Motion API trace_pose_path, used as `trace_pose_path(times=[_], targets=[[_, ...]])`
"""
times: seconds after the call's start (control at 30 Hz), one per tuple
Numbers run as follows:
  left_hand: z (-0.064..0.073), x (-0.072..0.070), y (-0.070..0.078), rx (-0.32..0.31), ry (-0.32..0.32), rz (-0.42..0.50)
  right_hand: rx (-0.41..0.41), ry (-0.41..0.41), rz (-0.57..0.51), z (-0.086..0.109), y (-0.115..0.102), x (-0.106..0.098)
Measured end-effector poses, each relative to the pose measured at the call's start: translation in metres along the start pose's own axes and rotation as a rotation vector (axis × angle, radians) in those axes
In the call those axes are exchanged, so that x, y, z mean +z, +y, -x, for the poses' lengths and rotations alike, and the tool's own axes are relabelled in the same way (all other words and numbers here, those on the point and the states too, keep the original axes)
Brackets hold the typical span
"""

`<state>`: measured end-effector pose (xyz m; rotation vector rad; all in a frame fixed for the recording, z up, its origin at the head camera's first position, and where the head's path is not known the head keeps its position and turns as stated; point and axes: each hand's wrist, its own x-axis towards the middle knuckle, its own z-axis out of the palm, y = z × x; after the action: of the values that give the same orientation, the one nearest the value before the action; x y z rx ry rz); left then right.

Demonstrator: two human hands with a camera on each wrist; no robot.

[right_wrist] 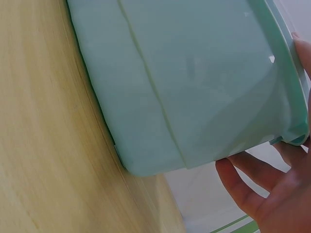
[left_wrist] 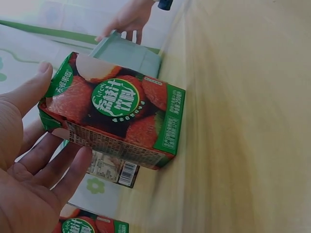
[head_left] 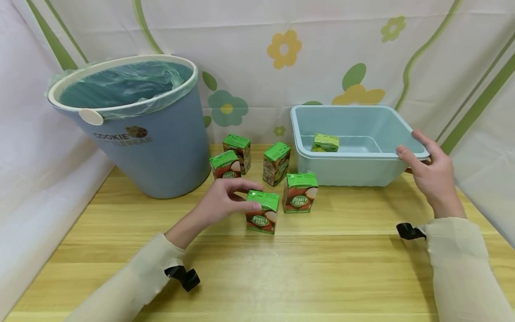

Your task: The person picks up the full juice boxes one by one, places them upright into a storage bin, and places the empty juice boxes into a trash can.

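Observation:
My left hand [head_left: 219, 201] pinches the top of a litchi juice box [head_left: 261, 220], thumb over the front edge and fingers behind. In the left wrist view the carton [left_wrist: 121, 109] shows its red fruit print and green ends. My right hand [head_left: 434, 176] grips the right end of a light blue plastic bin [head_left: 346, 173], thumb on the rim. Seen from the right wrist, its fingertips [right_wrist: 226, 167] touch the bin's outer wall. A yellow-green juice box [head_left: 326, 142] lies inside the bin. Another litchi box [head_left: 299, 197] stands between the held carton and the bin.
Several more juice cartons stand behind: a red one [head_left: 226, 165], a brown one [head_left: 243, 156] and another brown one [head_left: 277, 165]. A tall blue trash can [head_left: 157, 156] with a plastic liner stands at the back left. A flowered curtain [head_left: 249, 53] hangs behind the wooden table [head_left: 322, 277].

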<state>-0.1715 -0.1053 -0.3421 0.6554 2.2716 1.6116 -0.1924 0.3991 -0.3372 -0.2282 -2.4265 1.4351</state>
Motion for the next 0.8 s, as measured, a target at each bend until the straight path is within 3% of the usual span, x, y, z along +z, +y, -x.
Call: trace_pose_path(times=[0.23, 0.8], targets=[[0.006, 0.001, -0.003, -0.002, -0.006, -0.001, -0.003, 0.007, 0.006, 0.0, 0.0, 0.0], [0.014, 0.0, -0.006, 0.035, 0.047, 0.001, -0.003, 0.0, 0.01, 0.003, -0.003, 0.001]])
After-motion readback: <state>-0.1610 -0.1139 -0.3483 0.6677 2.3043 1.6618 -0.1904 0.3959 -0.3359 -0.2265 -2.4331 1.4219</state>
